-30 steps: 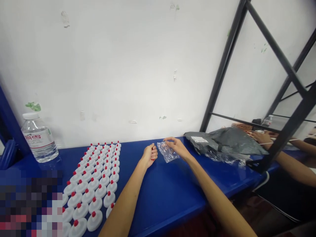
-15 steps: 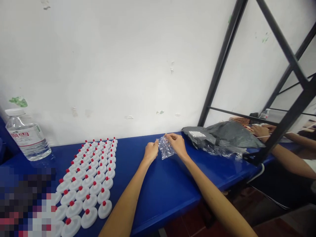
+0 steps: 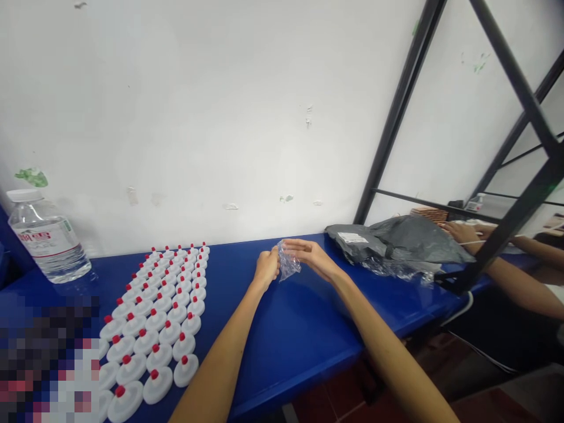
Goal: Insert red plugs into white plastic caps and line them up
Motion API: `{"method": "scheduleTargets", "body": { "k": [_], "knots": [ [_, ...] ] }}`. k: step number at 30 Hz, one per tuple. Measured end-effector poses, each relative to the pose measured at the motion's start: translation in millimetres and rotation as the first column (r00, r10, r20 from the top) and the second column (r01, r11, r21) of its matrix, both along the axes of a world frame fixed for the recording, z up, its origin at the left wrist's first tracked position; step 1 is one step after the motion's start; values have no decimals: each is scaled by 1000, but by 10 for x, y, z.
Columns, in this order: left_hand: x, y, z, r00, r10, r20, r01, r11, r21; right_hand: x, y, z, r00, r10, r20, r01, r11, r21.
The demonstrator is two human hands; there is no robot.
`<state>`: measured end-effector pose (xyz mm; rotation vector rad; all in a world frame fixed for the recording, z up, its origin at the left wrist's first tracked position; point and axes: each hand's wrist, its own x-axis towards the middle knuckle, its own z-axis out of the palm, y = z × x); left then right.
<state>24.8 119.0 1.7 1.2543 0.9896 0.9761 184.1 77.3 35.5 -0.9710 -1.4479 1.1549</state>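
A small clear plastic bag [image 3: 288, 265] is held up just above the blue table [image 3: 299, 335] between both my hands. My left hand [image 3: 267, 268] pinches its left edge with closed fingers. My right hand [image 3: 311, 256] grips its top and right side, fingers curled over it. What the bag holds is too small to make out. Left of my hands, several rows of white caps with red tips [image 3: 163, 317] stand on the table.
A water bottle [image 3: 42, 238] stands at the far left by the white wall. A grey plastic mailer bag [image 3: 399, 244] lies to the right, under a black metal frame [image 3: 506, 235]. Beyond the frame, another person's hands [image 3: 462, 233] work.
My left hand rose from the table and took the bag's left edge. My right hand lifted the bag off the table and brought it slightly left.
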Motion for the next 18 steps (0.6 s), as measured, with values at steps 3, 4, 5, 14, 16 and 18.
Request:
{"method": "scheduleTargets", "body": {
  "k": [3, 4, 5, 14, 16, 18],
  "knots": [
    [2, -10, 6, 999, 29, -16, -29, 999, 25, -35, -4, -24, 994, -25, 104, 16, 996, 82],
    [3, -15, 9, 999, 34, -24, -34, 999, 33, -45, -2, -33, 990, -37, 137, 23, 995, 101],
    [5, -21, 13, 999, 38, -32, -37, 998, 41, -53, 1, -43, 983, -56, 173, 36, 992, 117],
    [21, -49, 57, 992, 70, -108, -56, 990, 130, -64, 20, -117, 961, -116, 250, 120, 993, 1],
    [24, -41, 79, 989, 85, -124, -65, 985, 157, -55, 31, -119, 941, -189, 281, 180, 982, 58],
    [24, -29, 105, 984, 101, -144, -73, 980, 186, -42, 41, -113, 879, -333, 342, 278, 940, 199]
  ]
}}
